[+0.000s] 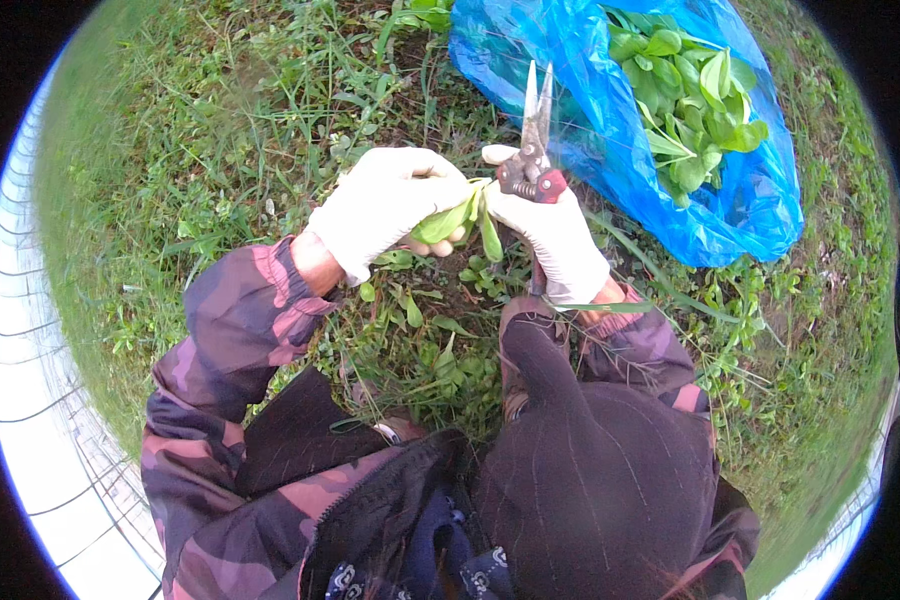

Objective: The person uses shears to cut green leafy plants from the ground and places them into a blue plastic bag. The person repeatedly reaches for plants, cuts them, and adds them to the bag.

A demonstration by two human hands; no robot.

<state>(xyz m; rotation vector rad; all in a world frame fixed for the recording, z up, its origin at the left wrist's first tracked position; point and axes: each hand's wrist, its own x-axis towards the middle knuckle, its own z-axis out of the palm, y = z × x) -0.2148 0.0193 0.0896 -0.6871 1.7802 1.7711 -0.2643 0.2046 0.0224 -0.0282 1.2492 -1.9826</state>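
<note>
My left hand (390, 206), in a white glove, is closed around a small leafy green plant (450, 221) whose leaves hang below the fingers. Close beside it, my gloved right hand (551, 236) holds a pair of garden snips (529, 161) with red and dark handles, the narrow blades pointing away from me and slightly apart. The right fingers are at the pale stem end of the plant; whether they pinch it is hard to tell. Beyond the right hand lies a blue plastic bag (592, 112), its mouth spread, with a heap of leafy greens (690, 112) in it.
Grass and low weeds (255, 135) cover the ground around me. Leafy plants (450, 364) grow between my feet. My right knee (607, 465) rises close below the right forearm. A long grass blade (660, 274) crosses near the right wrist. White sheeting (30, 375) curves along the left rim.
</note>
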